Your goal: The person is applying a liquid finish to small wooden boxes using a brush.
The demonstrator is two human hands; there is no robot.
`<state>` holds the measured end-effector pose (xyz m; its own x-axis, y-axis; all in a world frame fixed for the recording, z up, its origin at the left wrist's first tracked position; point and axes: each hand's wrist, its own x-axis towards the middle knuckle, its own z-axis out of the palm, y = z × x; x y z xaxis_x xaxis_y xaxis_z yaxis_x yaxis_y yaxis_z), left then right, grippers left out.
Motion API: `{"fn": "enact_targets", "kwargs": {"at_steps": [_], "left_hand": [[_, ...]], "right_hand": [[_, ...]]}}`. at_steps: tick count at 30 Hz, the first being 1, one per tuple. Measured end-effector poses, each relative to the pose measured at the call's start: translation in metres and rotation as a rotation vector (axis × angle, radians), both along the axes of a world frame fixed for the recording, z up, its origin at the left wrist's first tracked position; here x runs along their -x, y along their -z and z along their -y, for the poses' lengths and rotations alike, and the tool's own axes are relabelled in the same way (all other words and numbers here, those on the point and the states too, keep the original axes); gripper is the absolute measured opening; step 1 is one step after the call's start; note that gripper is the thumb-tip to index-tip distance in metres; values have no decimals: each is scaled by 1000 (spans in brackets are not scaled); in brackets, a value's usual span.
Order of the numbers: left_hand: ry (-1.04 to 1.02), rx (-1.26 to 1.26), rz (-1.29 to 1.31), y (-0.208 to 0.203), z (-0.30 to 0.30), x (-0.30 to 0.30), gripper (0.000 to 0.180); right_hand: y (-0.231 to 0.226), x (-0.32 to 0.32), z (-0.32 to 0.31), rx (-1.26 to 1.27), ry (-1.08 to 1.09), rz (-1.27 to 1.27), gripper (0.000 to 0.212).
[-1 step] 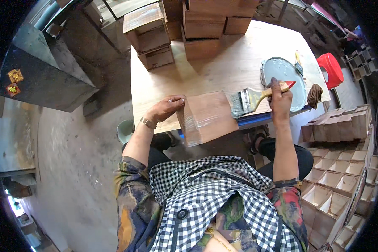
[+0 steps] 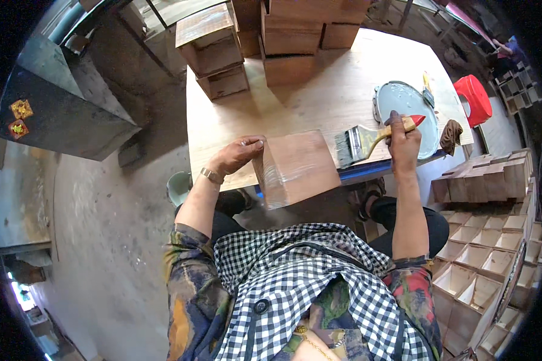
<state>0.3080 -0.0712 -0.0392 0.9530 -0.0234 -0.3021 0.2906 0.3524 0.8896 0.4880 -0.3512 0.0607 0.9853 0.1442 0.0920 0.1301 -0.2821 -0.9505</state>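
At the table's near edge my left hand (image 2: 238, 156) is closed on the left side of a brown wooden box (image 2: 304, 165), which tilts toward me. Streaks of wet, glossy coating show on its faces. My right hand (image 2: 403, 144) grips the handle of a wide paintbrush (image 2: 365, 144) with a red tip. Its grey, wet bristles point left, just off the box's right edge. Behind my right hand stands a round tub (image 2: 397, 93) of pale grey-blue liquid, partly covered by the hand. A second brush (image 2: 427, 90) rests at the tub's far rim.
Several wooden boxes are stacked at the table's back (image 2: 292, 36) and far left (image 2: 214, 54). A dark brown rag (image 2: 451, 137) lies by the tub. Beyond it is a red stool (image 2: 473, 100). More boxes (image 2: 482, 253) fill the right side; a bucket (image 2: 179, 188) stands left.
The paintbrush has shifted slightly right, and its bristles have come away from the box's right edge. My left hand and the box have barely moved.
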Motion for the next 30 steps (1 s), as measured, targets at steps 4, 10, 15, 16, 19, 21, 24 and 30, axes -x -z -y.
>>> {"fn": "enact_targets", "kwargs": {"at_steps": [4,10,15,16,19,21,24,30], "left_hand": [[42,-58,17,7,-4,-3,36],[48,-37,17,21,-10,-3,35],[16,15,-21,20,-10,-1,35],[14,-8,-19,20,-9,-1,35],[46,-20,18,18,-9,-2,35],[59,-24,26,19,-10,-3,35],[52,-45,5,19,-12,-2,35],[55,-60,35,16,-9,-2,34]], "right_hand": [[-8,6,-11,-225,-124,23,21],[-13,38,-69,-316,-518,67,20],[-1,-5,-48,28,-275,101,29],[2,-15,-37,25,-238,105,30],[6,-31,-19,115,-198,192,28],[0,-28,-20,19,-246,224,27],[-15,-7,-42,-127,-319,147,22],[-15,38,-84,-340,-685,170,17]]}}
